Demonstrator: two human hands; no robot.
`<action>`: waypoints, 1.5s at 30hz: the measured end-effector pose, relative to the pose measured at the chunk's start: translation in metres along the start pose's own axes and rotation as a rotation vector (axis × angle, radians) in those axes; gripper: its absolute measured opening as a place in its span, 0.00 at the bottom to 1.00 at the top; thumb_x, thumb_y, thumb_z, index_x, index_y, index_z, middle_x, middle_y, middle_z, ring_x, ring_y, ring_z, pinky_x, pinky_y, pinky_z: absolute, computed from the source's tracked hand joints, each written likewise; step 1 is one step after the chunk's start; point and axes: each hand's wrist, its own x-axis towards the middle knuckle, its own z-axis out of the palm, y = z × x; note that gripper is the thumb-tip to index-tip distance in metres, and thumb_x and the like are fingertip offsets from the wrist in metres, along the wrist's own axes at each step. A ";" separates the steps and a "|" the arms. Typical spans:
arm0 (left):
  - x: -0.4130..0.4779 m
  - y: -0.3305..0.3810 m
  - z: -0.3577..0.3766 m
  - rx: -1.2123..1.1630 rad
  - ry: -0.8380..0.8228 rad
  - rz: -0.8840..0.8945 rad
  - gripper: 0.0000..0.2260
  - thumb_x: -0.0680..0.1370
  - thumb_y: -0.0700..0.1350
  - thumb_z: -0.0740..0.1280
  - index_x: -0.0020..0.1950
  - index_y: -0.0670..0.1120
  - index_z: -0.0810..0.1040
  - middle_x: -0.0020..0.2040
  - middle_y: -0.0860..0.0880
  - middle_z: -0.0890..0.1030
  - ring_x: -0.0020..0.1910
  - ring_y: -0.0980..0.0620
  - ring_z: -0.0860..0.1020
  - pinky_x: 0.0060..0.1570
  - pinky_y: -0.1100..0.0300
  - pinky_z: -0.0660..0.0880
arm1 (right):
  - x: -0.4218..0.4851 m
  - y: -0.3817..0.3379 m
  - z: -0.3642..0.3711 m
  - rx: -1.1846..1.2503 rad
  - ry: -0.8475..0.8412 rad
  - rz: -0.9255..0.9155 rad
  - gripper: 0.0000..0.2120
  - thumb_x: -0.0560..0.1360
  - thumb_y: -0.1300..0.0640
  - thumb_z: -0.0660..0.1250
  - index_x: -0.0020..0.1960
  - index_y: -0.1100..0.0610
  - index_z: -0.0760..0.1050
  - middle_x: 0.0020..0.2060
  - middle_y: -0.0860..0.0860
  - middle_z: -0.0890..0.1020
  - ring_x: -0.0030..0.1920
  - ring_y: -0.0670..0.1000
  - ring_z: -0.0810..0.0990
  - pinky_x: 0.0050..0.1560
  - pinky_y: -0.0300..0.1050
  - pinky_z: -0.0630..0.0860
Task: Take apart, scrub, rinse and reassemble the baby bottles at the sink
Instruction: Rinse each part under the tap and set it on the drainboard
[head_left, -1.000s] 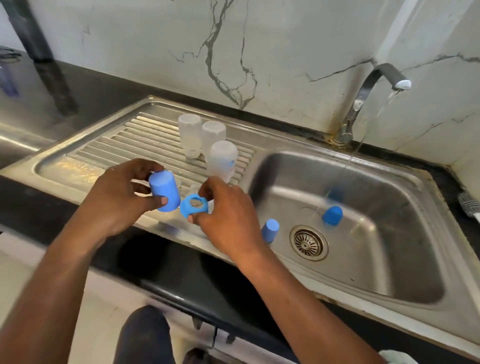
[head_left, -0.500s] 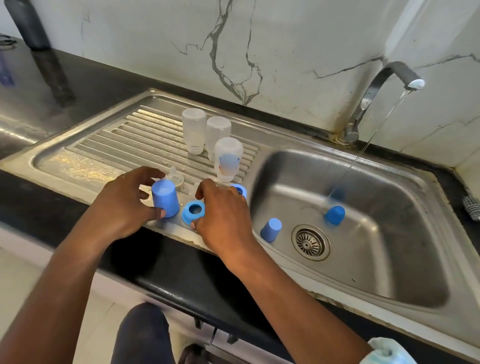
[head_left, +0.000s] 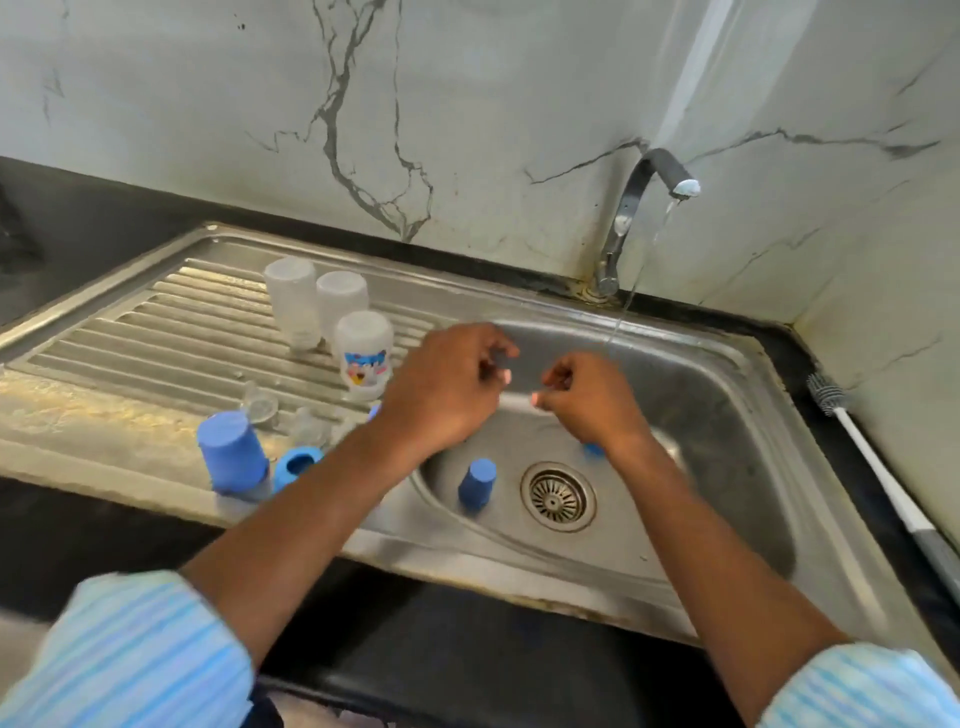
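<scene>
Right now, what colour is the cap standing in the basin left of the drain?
The cap is plain blue, clearest in the head view.

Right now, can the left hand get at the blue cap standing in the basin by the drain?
Probably yes. The left hand hovers over the basin, and the blue cap stands uncovered close below its wrist, beside the drain, with nothing between them.

Left hand (head_left: 441, 397), right hand (head_left: 589, 402) over basin (head_left: 727, 441); tap (head_left: 631, 208) running.
</scene>
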 end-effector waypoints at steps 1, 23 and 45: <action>0.017 -0.001 0.018 0.020 -0.021 -0.015 0.10 0.76 0.40 0.69 0.55 0.50 0.82 0.48 0.53 0.83 0.49 0.53 0.81 0.52 0.63 0.73 | 0.009 0.010 0.009 -0.080 -0.088 0.012 0.16 0.69 0.53 0.77 0.55 0.54 0.80 0.50 0.54 0.84 0.53 0.53 0.81 0.52 0.46 0.76; 0.096 -0.047 0.190 -0.343 -0.400 -0.375 0.31 0.79 0.42 0.68 0.79 0.45 0.60 0.76 0.44 0.66 0.73 0.47 0.67 0.68 0.57 0.67 | 0.074 0.142 0.037 0.896 -0.047 0.594 0.07 0.78 0.64 0.65 0.54 0.65 0.77 0.45 0.62 0.81 0.38 0.55 0.80 0.39 0.47 0.78; 0.129 -0.030 0.214 -0.760 -0.134 -0.293 0.12 0.76 0.38 0.72 0.58 0.45 0.82 0.49 0.48 0.85 0.49 0.50 0.83 0.46 0.63 0.78 | 0.095 0.109 0.008 0.791 0.166 0.383 0.11 0.79 0.45 0.66 0.44 0.51 0.74 0.41 0.51 0.81 0.45 0.53 0.83 0.38 0.43 0.82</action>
